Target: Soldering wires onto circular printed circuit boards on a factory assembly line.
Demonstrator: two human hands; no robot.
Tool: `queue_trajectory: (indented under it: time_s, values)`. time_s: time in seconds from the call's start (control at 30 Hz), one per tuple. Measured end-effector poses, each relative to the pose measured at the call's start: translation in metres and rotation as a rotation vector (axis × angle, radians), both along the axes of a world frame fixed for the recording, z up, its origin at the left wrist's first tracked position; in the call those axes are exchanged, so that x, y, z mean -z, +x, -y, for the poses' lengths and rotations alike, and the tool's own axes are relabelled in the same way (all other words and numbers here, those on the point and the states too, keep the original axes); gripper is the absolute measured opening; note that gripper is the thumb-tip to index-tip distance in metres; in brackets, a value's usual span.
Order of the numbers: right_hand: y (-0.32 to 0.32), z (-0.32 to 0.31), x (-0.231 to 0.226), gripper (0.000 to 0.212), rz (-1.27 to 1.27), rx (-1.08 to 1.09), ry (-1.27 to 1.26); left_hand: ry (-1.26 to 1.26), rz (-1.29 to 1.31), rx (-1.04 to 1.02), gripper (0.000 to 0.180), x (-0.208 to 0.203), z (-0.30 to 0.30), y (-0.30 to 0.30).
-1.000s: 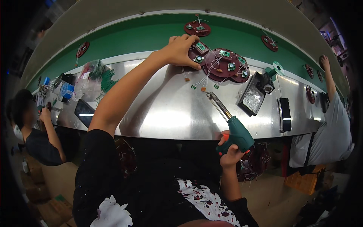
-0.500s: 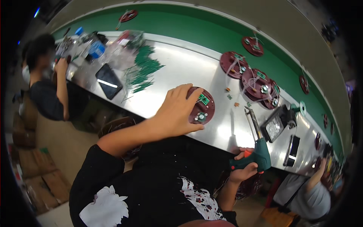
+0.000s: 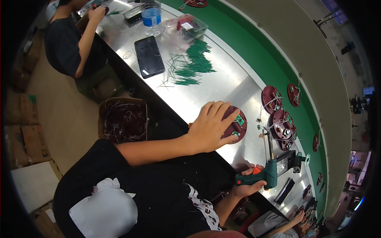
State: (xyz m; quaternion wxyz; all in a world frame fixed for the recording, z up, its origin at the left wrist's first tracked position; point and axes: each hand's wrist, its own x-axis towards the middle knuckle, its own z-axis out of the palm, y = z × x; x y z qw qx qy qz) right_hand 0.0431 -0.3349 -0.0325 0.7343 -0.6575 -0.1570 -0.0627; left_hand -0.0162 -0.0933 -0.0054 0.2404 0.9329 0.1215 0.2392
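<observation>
My left hand (image 3: 208,127) is closed on a dark red round disc (image 3: 240,129), fingers over its far side and thumb at its near edge. The disc carries a small green circuit board and a round metal part; its left side is hidden by my hand. It is at the bench's near edge. My right hand (image 3: 247,188) grips a green soldering gun (image 3: 271,175) with an orange trigger by its handle. The gun's metal tip points away from me, near small loose circuit boards (image 3: 259,127) and apart from the held disc.
More wired discs (image 3: 272,99) lie along the bench's back. Green wires (image 3: 195,66), a phone (image 3: 149,57), a bottle (image 3: 151,17) and a plastic bag (image 3: 183,28) lie far left. A solder spool (image 3: 306,160) stands right. People work at both sides; a box of discs (image 3: 124,121) stands below left.
The view has swung round, so the bench now slants more steeply. Both hands keep their holds on the disc and the soldering gun.
</observation>
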Motion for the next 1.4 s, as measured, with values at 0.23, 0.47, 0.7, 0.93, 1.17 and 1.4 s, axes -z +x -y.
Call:
queue_trajectory:
  time_s: [0.23, 0.47, 0.7, 0.93, 1.17, 1.4]
  values:
    - [0.006, 0.009, 0.004, 0.075, -0.066, -0.068, -0.007, -0.039, 0.027, -0.019, 0.074, 0.002, 0.000, -0.003]
    - [0.004, 0.016, 0.009, 0.061, -0.109, -0.079, -0.085, -0.032, 0.024, -0.016, 0.075, 0.000, -0.003, -0.002]
    - [0.011, 0.025, 0.006, 0.051, -0.215, -0.091, 0.013, 0.015, -0.026, 0.000, 0.076, -0.002, -0.001, 0.003]
    - [0.014, 0.020, -0.001, 0.046, -0.242, -0.068, 0.058, -0.066, -0.055, 0.051, 0.071, -0.009, -0.004, 0.003]
    - [0.012, 0.006, -0.011, 0.045, -0.282, -0.072, 0.114, -0.605, 0.043, 0.219, 0.046, -0.027, -0.085, 0.003]
    - [0.015, 0.011, -0.015, 0.043, -0.347, -0.060, 0.178, 0.057, 0.018, -0.001, 0.048, -0.060, -0.207, 0.096]
